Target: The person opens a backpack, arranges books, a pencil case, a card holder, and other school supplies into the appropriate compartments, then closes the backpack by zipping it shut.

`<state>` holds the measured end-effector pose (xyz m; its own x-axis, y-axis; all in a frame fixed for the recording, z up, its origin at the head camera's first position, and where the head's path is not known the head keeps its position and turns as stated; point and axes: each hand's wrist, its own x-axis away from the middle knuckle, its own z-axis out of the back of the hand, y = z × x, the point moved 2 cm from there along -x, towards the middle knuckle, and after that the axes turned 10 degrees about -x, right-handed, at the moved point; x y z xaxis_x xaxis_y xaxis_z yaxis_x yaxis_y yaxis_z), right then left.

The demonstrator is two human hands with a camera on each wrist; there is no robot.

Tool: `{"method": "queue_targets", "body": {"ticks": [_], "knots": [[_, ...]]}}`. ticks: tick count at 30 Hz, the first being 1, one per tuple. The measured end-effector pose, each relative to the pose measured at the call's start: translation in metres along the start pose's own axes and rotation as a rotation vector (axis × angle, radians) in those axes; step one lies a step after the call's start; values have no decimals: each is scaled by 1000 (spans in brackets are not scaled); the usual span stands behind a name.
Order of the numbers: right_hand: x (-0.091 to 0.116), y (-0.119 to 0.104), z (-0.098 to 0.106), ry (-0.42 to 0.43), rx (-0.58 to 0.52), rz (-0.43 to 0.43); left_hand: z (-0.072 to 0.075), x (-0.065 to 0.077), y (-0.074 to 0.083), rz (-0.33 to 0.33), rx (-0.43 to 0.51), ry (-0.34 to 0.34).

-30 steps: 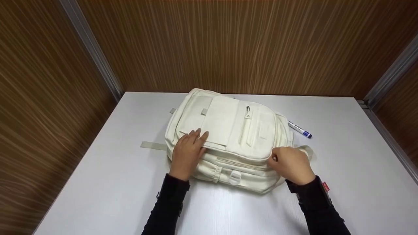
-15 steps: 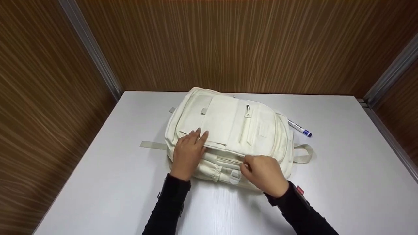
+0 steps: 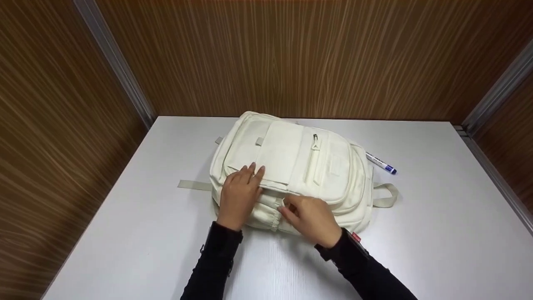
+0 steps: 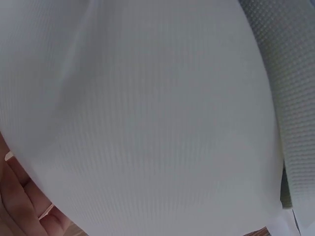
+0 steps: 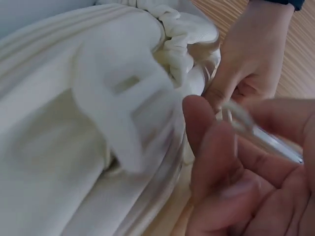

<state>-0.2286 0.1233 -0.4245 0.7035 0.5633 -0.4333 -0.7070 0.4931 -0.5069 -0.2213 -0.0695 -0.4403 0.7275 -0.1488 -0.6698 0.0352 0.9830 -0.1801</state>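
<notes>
A cream backpack lies on its back on the white table. My left hand holds it at the near left edge of its front panel, fingers on top. In the left wrist view, pale ribbed fabric fills most of the picture, with curled fingers at lower left. My right hand is at the bag's near side, close to the left hand. In the right wrist view its fingers pinch a zipper pull with a pale loop and a shiny metal part. A white plastic buckle hangs on the bag beside it.
A white marker with a blue cap lies against the bag's far right side. A strap loop sticks out at right, a flat strap at left. Wood-grain panels border the white table.
My right hand has slid left along the bag's near side, from its right corner to close by my left hand. The left hand has stayed put.
</notes>
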Motion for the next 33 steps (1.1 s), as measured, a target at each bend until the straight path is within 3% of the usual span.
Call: {"method": "queue_targets", "body": {"ticks": [3, 6, 10, 13, 17, 20, 25, 30, 33], "knots": [[3, 13, 15, 34, -60, -31, 4, 0, 5, -3, 34, -80], [4, 37, 37, 151, -69, -43, 9, -2, 15, -17, 82, -166], [9, 77, 67, 268, 19, -117, 14, -3, 42, -120, 81, -196], [17, 106, 82, 220, 61, -236, 15, 0, 66, -240, 48, -148], [26, 129, 88, 47, 24, -356, 14, 8, 90, -338, 6, -76], [28, 132, 87, -27, 28, -363, 13, 11, 96, -345, -54, -46], [26, 125, 81, -63, 143, -306, 11, 12, 94, -330, -127, -45], [24, 115, 75, -82, 245, -257, 9, 11, 89, -314, -110, -86], [24, 105, 72, -67, 299, -239, 9, 9, 84, -297, -93, -73]]}}
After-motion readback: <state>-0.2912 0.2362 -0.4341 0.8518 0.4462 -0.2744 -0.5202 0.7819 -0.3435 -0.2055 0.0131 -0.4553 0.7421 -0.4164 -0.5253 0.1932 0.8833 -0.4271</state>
